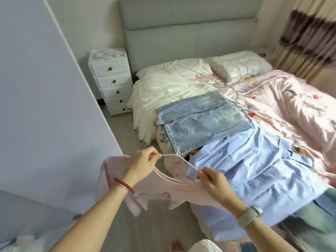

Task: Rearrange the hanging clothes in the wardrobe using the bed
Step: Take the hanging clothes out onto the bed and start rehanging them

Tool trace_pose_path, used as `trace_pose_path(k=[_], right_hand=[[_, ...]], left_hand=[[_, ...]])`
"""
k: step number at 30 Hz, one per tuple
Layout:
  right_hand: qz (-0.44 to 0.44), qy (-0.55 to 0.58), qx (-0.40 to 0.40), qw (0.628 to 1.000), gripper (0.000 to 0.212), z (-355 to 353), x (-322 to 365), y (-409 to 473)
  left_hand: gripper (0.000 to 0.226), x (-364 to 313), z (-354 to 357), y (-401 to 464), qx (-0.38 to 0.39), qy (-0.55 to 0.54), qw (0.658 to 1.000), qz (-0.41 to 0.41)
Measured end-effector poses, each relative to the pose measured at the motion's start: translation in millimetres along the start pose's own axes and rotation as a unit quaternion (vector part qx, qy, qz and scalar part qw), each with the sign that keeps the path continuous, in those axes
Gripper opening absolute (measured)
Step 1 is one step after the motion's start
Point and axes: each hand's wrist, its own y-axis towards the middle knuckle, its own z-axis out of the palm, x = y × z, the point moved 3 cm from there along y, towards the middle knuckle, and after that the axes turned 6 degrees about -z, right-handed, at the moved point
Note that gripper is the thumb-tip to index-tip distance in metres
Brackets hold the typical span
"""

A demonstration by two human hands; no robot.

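Both hands are closed on a thin white wire hanger (179, 158) at the bed's near left corner. The left hand (143, 163), with a red bead bracelet (124, 184) at the wrist, pinches one end of the wire; the right hand (211, 180), with a pale wristband (250, 215), pinches the other end with curled fingers. The hanger's long axis runs from the left hand slanting down to the right hand, roughly across the bed's edge. A pale pink T-shirt (160, 194) hangs below the hands, its neckline curving between them and its body drooping over the grey floor (127, 228).

On the bed (291, 110) lies a row of clothes along the left side: a light blue shirt (254, 166) nearest, folded light blue jeans (200, 120) beyond it, then a cream white garment (163, 93) spilling over the left edge. Two pale pillows (209, 68) sit by the grey padded headboard (189, 33). A white drawer chest (111, 79) stands beside the bed's far left corner, drawers closed.
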Motion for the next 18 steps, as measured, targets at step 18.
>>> trace_pose_path(k=[18], right_hand=[[0.257, -0.229, -0.506, 0.791, 0.023, -237, -64, -42]], left_hand=[[0.022, -313, 138, 135, 0.065, -0.135, 0.931, 0.334]])
